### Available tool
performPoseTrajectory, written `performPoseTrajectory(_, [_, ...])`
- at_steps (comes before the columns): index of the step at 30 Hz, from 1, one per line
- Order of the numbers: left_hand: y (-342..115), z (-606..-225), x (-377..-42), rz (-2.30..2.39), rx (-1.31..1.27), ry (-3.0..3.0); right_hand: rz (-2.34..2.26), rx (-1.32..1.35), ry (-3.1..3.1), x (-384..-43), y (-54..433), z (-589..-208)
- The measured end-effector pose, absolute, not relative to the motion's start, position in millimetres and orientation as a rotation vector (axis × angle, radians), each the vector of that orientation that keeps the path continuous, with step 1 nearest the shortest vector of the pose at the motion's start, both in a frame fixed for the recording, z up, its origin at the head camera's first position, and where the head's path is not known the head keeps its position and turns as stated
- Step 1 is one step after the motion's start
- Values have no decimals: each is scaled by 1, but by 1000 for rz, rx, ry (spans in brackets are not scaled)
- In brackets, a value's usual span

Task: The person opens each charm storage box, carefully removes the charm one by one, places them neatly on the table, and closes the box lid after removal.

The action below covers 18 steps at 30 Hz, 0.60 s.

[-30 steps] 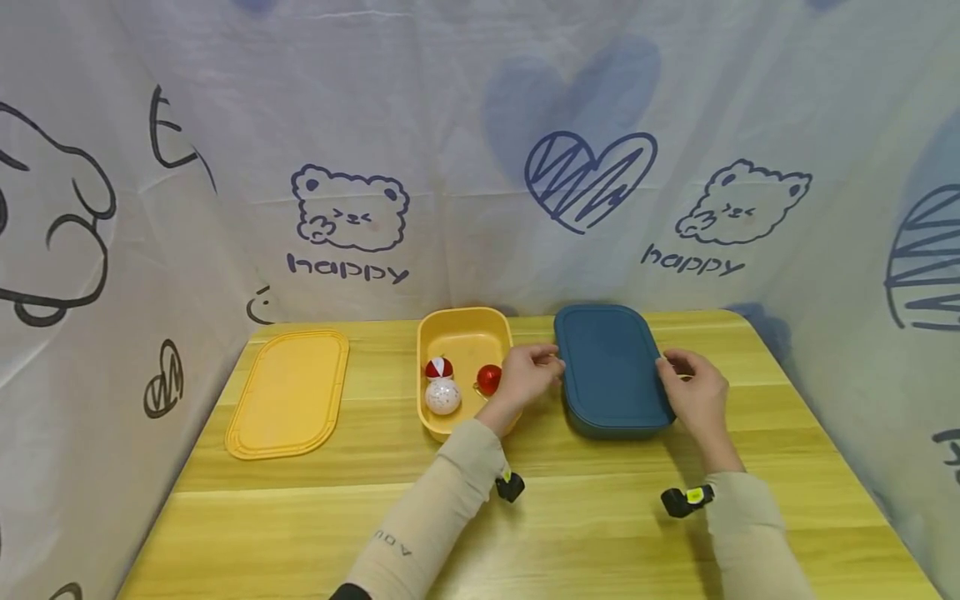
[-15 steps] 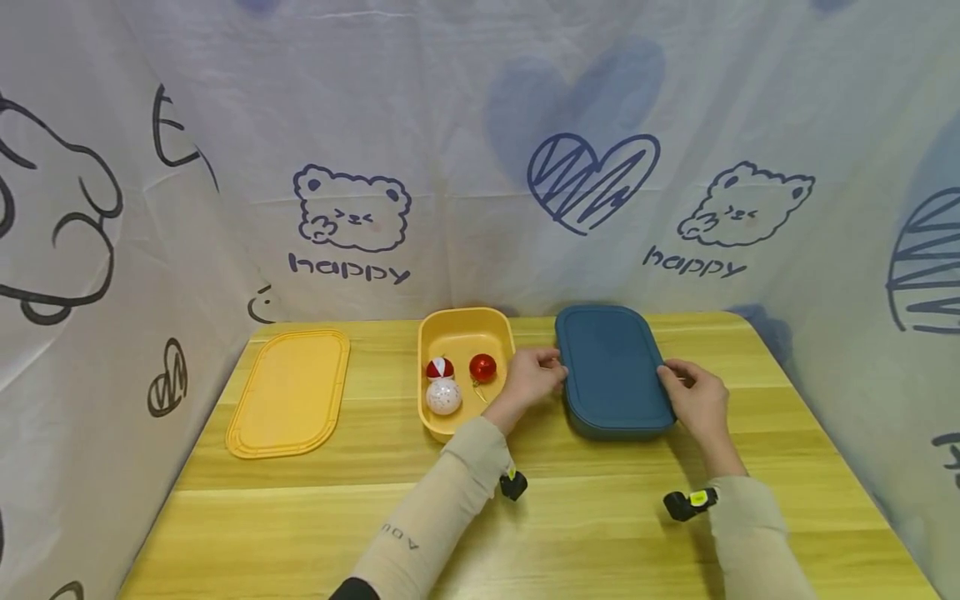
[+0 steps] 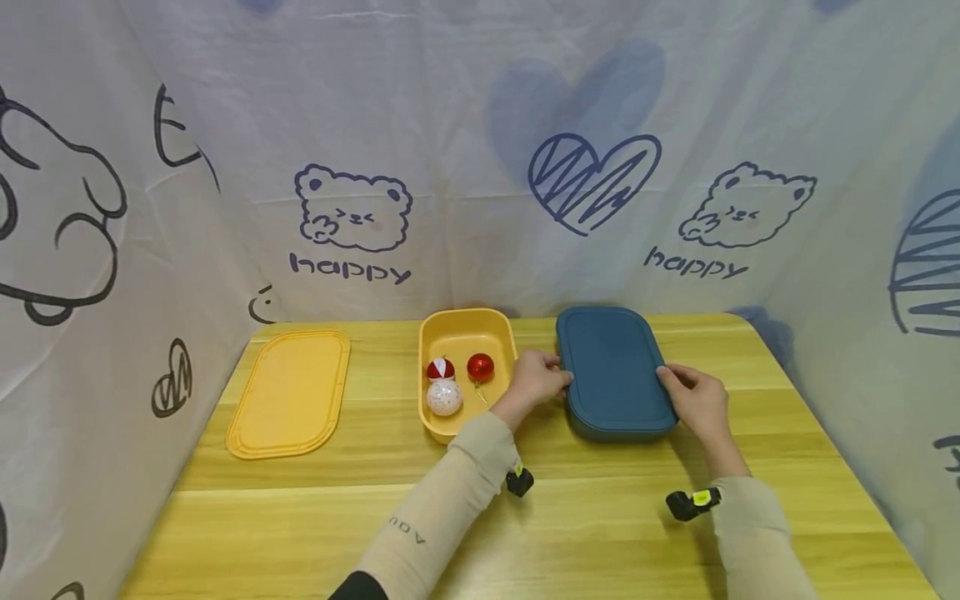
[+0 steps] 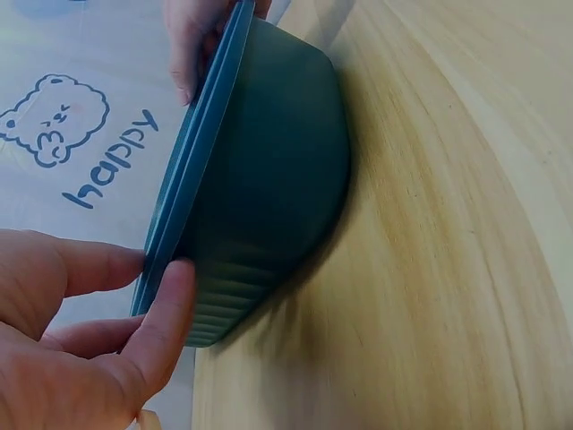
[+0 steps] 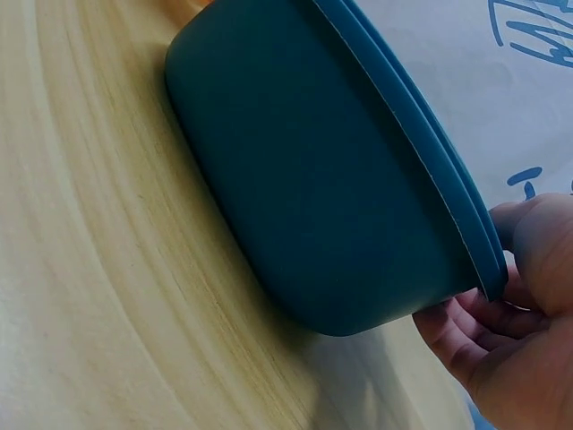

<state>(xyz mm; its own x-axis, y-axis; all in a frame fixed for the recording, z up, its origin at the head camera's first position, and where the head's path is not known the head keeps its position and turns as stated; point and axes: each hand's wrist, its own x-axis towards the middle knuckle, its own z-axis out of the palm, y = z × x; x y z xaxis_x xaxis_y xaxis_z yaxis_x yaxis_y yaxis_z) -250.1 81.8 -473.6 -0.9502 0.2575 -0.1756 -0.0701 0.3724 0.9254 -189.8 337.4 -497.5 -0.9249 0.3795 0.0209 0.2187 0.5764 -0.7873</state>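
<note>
A dark blue box (image 4: 269, 152) with a matching lid (image 3: 617, 367) on it stands at the back right of the table in the head view. My left hand (image 3: 536, 379) pinches the lid's left rim, one digit on its top edge and another under it in the left wrist view. On the opposite side, my right hand (image 3: 699, 400) grips the lid's right rim, its thumb above and fingers curled below in the right wrist view. The lid lies level on the box in the head view.
Left of the blue box is an uncovered yellow box (image 3: 467, 320) holding a red bauble (image 3: 480, 367), a red-and-white ball (image 3: 440, 369) and a speckled white ball (image 3: 444, 397). A yellow lid (image 3: 288, 393) lies flat at far left. A printed curtain (image 3: 465, 167) hangs behind the table.
My left hand has shifted slightly right and down along the blue lid's rim. The red bauble has rolled a little up and left inside the yellow box. My right hand has barely moved.
</note>
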Motion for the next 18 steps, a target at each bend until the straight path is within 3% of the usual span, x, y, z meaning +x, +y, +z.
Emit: performPoseTrajectory(18, [84, -472, -249, 1574, 57, 2371, 1301, -513, -2619, -191, 337, -503])
